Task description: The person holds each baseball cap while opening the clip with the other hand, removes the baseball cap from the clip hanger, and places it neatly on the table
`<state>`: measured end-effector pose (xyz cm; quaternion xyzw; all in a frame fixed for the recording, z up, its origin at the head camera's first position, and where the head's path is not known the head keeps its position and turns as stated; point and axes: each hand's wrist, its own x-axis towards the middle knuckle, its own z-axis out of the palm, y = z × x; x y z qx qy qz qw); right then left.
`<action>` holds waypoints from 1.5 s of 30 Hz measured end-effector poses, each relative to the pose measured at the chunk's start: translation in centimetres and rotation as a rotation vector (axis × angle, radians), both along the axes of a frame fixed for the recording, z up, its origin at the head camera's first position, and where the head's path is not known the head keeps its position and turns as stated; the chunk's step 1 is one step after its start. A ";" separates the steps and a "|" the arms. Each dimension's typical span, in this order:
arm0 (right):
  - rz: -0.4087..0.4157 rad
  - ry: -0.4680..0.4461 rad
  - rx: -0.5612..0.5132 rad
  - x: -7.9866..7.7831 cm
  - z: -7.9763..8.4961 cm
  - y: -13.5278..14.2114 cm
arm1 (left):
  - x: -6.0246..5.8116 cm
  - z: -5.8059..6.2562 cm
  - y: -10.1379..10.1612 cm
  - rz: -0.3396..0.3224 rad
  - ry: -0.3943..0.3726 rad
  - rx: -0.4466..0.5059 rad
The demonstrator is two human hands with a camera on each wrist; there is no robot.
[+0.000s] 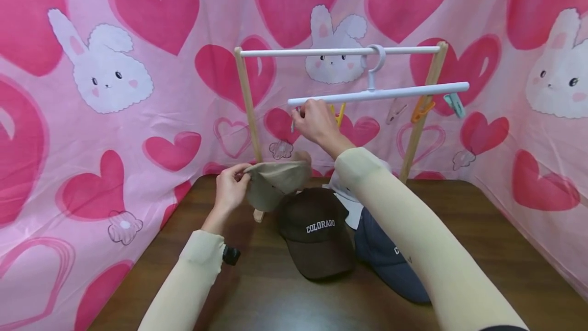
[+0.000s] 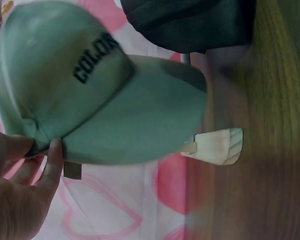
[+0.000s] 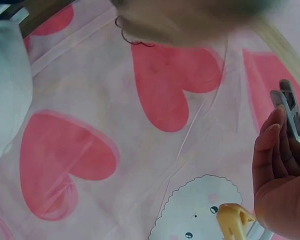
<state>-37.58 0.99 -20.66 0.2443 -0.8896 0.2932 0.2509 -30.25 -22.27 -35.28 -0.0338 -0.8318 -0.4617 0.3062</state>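
Observation:
My left hand (image 1: 229, 188) pinches the edge of a khaki baseball cap (image 1: 277, 180) and holds it up off the table. In the left wrist view, dark lettering shows on the cap's front, and my thumb and fingers grip it beside the brim. My right hand (image 1: 317, 121) is raised to the left end of a white hanger (image 1: 390, 94). Between its thumb and fingers is a grey clothespin (image 3: 290, 107). A yellow clothespin (image 1: 340, 115) hangs just right of that hand. The hanger tilts, its left end lower, with its hook over a white rail (image 1: 298, 52).
On the wooden table (image 1: 257, 290) lie a dark brown cap (image 1: 317, 234) lettered COLORADO, a navy cap (image 1: 390, 264) and a white cap (image 1: 351, 208) partly behind my right arm. Pink, orange (image 1: 421, 110) and teal (image 1: 455, 104) clothespins hang along the hanger. Wooden posts (image 1: 248, 101) support the rail.

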 end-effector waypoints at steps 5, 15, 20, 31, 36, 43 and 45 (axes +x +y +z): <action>-0.010 0.060 0.055 0.0 -0.4 0.5 | -0.9 -0.5 0.1 -0.010 -0.045 0.159; 0.026 -0.039 0.044 1.2 -1.3 3.1 | -2.7 -1.6 0.3 -0.075 -0.168 0.288; 0.061 -0.057 0.038 2.4 -1.2 4.9 | -2.9 -1.9 -0.5 -0.055 -0.228 0.308; 0.118 -0.055 0.055 4.5 -2.9 11.2 | -3.0 -2.9 -1.6 -0.177 -0.378 0.252; 0.119 -0.100 0.076 5.3 -4.4 14.1 | -2.6 -3.2 -2.1 -0.351 -0.473 0.342; 0.106 -0.177 0.107 6.0 -6.7 18.4 | -1.7 -3.7 -3.3 -0.414 -0.519 0.258; 0.092 -0.184 0.109 6.2 -7.4 19.6 | -1.2 -3.6 -3.5 -0.412 -0.504 0.239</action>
